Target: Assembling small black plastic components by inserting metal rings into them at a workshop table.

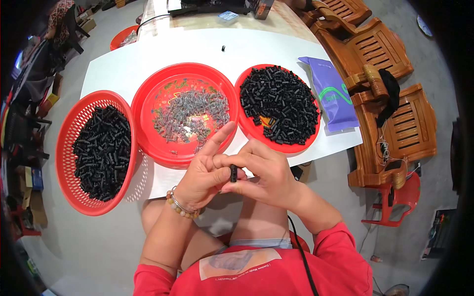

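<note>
A small black cylindrical part (233, 172) is pinched upright between my two hands, just in front of the table's near edge. My left hand (200, 180), with a bead bracelet at the wrist, presses its thumb against the part while its index finger points away. From the other side, my right hand (264, 172) grips the same part between thumb and fingers. Beyond my hands, a red round tray (148, 93) holds a pile of small shiny metal pieces (192, 111). To its right, a red plate (245, 129) is heaped with short black cylindrical parts (281, 98).
At left stands a red perforated basket (64, 163) full of longer black parts. A purple pack (333, 93) lies on the white tabletop (212, 42) at right, and one loose black piece (223, 48) sits farther back. Wooden chairs (405, 128) flank the table's right side.
</note>
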A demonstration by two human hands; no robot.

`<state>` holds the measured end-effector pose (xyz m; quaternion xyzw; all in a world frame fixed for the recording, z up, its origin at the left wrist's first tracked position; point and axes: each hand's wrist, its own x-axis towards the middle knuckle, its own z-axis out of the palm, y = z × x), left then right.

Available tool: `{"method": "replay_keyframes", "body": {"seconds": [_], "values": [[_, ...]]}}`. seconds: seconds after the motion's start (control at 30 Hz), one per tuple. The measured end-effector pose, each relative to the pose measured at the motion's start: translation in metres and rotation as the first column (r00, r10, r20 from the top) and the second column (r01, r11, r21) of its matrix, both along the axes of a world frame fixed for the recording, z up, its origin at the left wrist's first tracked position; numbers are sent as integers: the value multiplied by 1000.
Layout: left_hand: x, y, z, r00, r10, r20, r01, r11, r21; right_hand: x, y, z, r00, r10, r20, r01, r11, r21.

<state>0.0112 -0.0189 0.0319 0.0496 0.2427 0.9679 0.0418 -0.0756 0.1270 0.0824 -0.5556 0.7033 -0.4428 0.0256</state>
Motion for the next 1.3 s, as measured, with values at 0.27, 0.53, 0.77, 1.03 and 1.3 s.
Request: {"method": "replay_keyframes", "body": {"seconds": [0.27, 0.53, 0.77, 1.03, 1.3], "values": [[7, -9, -2, 985, 170, 27, -168, 983, -80, -16, 20, 8, 987, -131, 89, 116, 981, 154], [65, -86, 35, 286, 835, -470, -572, -245, -783, -87, 63, -17, 831, -556, 28, 537, 814, 219], [86, -121, 20, 451, 679, -579, -59, -625, -778, -96, 51, -47, 854, -443, -274, 515, 794, 323], [62, -87, 39, 268, 564, -781, -216, -755, -619, -99, 29, -41, 859, -253, -444, 475, 717, 511], [17, -16, 24, 592, 442, -674, -592, -330, -736, -107, 27, -39, 882, -178, -436, 420, 715, 558]]}}
